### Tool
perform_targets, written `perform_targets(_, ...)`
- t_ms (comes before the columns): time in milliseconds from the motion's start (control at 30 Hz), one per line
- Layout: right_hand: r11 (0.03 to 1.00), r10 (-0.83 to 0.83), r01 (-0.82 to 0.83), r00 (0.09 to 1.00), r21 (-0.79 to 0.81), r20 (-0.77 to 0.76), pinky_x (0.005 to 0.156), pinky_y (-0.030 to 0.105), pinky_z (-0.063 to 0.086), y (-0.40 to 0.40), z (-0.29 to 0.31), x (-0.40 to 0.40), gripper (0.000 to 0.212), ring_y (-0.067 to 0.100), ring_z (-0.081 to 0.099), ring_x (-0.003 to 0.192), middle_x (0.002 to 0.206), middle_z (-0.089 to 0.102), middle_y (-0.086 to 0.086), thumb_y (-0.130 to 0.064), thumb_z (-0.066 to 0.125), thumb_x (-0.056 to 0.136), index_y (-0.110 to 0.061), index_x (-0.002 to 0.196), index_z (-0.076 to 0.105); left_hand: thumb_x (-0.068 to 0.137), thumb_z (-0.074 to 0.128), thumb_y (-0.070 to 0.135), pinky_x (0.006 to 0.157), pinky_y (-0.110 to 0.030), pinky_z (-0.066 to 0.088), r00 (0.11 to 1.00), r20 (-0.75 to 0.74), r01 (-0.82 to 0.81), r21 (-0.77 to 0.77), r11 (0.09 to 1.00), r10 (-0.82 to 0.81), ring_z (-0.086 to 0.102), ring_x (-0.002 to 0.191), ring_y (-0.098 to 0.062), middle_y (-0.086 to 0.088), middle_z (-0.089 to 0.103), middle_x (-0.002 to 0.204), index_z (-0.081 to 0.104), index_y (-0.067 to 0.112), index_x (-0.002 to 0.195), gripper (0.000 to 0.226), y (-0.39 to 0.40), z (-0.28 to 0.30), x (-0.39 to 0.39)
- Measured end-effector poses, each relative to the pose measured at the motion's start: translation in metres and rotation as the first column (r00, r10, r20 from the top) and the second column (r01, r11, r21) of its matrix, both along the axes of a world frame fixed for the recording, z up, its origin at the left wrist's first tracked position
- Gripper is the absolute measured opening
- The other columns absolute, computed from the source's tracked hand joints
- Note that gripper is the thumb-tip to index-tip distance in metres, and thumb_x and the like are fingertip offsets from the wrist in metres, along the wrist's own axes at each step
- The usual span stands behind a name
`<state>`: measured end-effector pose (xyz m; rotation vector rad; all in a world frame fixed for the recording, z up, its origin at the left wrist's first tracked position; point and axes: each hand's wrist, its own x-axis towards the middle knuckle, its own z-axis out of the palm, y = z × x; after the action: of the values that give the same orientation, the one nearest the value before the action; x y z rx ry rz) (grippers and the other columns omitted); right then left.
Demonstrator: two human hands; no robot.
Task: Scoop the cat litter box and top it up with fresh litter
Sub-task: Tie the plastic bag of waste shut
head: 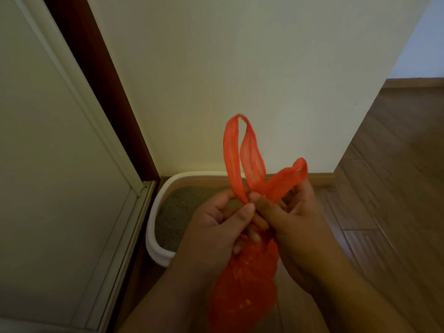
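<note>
Left hand (216,227): pinches one handle loop of the thin orange plastic bag (242,284).
Right hand (288,219): pinches the other loop, crossing them.
Bag: hangs over the white litter box (156,236).
Handling: likely soft, light, slippery; best gripped near the loop bases.

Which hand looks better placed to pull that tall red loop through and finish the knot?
Left, probably. The left hand pinches the bag right at the base of the upright loop, while the right hand holds the other handle.
</note>
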<state>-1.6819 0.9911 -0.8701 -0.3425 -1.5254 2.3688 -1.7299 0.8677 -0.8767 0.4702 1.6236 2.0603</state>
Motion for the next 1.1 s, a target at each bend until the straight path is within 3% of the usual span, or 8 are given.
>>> perform_targets(267,0.999,-0.041,0.041,0.999,-0.023,0.000,0.052,0.042,0.057,0.000,-0.001,0.003,0.030,0.028,0.060,0.053,0.070,0.063,0.019,-0.007,0.073,0.079,0.009,0.097,0.057,0.093,0.063,0.019,0.052,-0.022,0.050,0.993,-0.025,-0.115,-0.064,0.991,0.114,0.068,0.068,-0.015,-0.008,0.075,0.080,0.067,0.010,0.112,0.021,0.003,-0.005,0.000)
perform_targets(433,0.996,-0.022,0.015,0.997,-0.090,-0.077,0.055,0.040,0.054,-0.003,-0.001,0.006,0.030,0.027,0.061,0.057,0.090,0.070,0.024,-0.005,0.069,0.083,0.005,0.073,0.042,0.098,0.057,0.028,0.054,-0.027,0.047,0.996,0.025,-0.079,-0.112,0.991,0.082,0.062,0.068,-0.019,-0.009,0.073,0.082,0.073,0.014,0.100,0.022,0.000,-0.003,-0.001)
perform_targets(533,0.997,0.035,-0.030,0.996,0.066,-0.083,0.053,0.042,0.059,-0.003,0.003,0.009,0.009,0.035,0.066,0.061,0.104,0.076,0.014,0.007,0.064,0.085,0.006,0.089,0.057,0.099,0.058,0.034,0.053,-0.031,0.045,0.996,0.057,-0.060,-0.123,0.991,0.067,0.055,0.065,-0.025,-0.009,0.068,0.077,0.074,0.019,0.095,0.023,-0.004,-0.005,-0.005)
perform_targets(600,0.970,0.070,-0.058,0.997,0.236,-0.042,0.060,0.031,0.061,0.000,0.003,0.011,0.029,0.029,0.072,0.071,0.100,0.078,0.004,0.014,0.060,0.088,-0.006,0.108,0.066,0.095,0.063,0.040,0.056,-0.036,0.043,0.997,0.025,-0.063,-0.163,0.985,0.068,0.053,0.061,-0.024,-0.009,0.065,0.073,0.073,0.019,0.089,0.024,-0.008,-0.008,-0.009)
perform_targets(700,0.794,0.048,-0.051,0.999,0.605,0.021,0.062,0.015,0.055,0.004,-0.001,0.012,0.033,0.007,0.071,0.073,0.091,0.075,-0.011,-0.001,0.065,0.091,-0.028,0.109,0.072,0.090,0.063,0.048,0.062,-0.040,0.045,0.994,-0.092,-0.087,-0.301,0.950,0.062,0.057,0.060,-0.019,-0.004,0.063,0.067,0.073,0.025,0.084,0.026,-0.010,-0.012,-0.012)
perform_targets(800,0.688,-0.009,-0.061,0.996,0.723,0.092,0.062,0.006,0.050,0.008,-0.005,0.009,0.023,-0.007,0.066,0.082,0.093,0.069,-0.027,-0.017,0.067,0.092,-0.036,0.103,0.071,0.093,0.065,0.044,0.070,-0.041,0.053,0.955,-0.278,-0.196,-0.339,0.920,0.101,0.067,0.071,-0.011,0.010,0.069,0.073,0.068,0.036,0.084,0.012,-0.010,-0.014,-0.015)
perform_targets(1000,0.781,-0.018,-0.073,0.990,0.620,0.139,0.064,0.055,0.058,0.005,-0.011,0.007,0.014,0.026,0.069,0.069,0.081,0.072,0.004,-0.027,0.064,0.095,-0.039,0.094,0.058,0.092,0.069,0.037,0.071,-0.032,0.053,0.881,-0.448,-0.326,-0.336,0.884,0.155,0.066,0.079,-0.003,0.014,0.067,0.082,0.056,0.047,0.077,0.022,-0.011,-0.010,-0.014)
perform_targets(1100,0.884,0.073,-0.120,0.990,0.452,0.118,0.061,0.048,0.056,0.007,-0.008,0.008,0.007,0.039,0.061,0.063,0.074,0.068,0.015,-0.018,0.061,0.096,-0.025,0.096,0.060,0.092,0.069,0.038,0.071,-0.035,0.054,0.920,-0.366,-0.281,-0.365,0.888,0.140,0.067,0.074,-0.004,0.018,0.069,0.077,0.057,0.057,0.074,0.028,-0.011,-0.006,-0.015)
